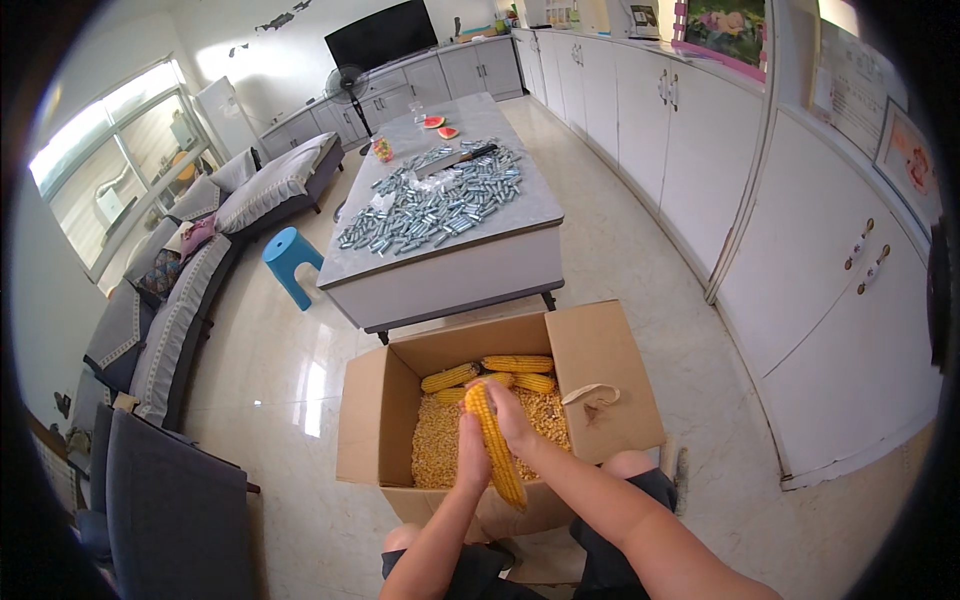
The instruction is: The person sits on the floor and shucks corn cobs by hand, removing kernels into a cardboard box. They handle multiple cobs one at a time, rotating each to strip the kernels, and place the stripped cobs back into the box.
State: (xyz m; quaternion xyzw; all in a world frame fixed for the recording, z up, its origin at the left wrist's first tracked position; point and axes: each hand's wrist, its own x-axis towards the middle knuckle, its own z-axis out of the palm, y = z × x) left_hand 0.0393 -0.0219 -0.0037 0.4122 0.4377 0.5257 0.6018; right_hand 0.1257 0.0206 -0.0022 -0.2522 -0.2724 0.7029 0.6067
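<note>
Over the cardboard box (385,420), the left hand (472,455) clenches the corn cob (496,445) low; the right hand (512,412) grasps its top; best to twist firmly so kernels (440,450) drop inside

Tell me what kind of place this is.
Likely a home living room: a grey sofa under the window, a wall television, white cabinets. Both hands grip a corn cob over a cardboard box of kernels.

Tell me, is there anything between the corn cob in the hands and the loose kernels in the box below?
Nothing visible. Both hands, left hand and right hand, hold the corn cob directly over the open cardboard box; the loose kernels lie uncovered beneath it.
</note>
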